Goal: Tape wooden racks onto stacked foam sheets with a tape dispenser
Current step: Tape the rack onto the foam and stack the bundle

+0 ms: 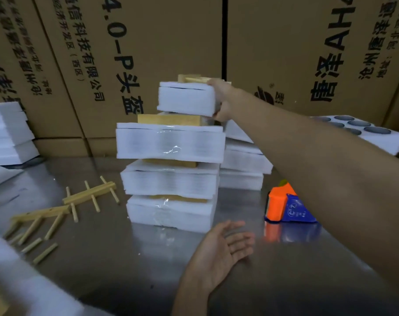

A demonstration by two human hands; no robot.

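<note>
Cardboard cartons [130, 53] read "4.0-P"; right hand [221, 99] fingers clamp top foam bundle [184, 100], left hand [219, 249] fingers apart.

Four taped bundles of white foam sheets [171, 142] stand stacked on the steel table, a wooden rack [170, 119] on each. The top bundle [186, 99] sits tilted. Two loose racks [91, 193] lie to the left; the orange-blue tape dispenser [285, 206] lies to the right.

packing warehouse | printed cartons [148, 53] stacked behind — steel table [125, 258]
</note>
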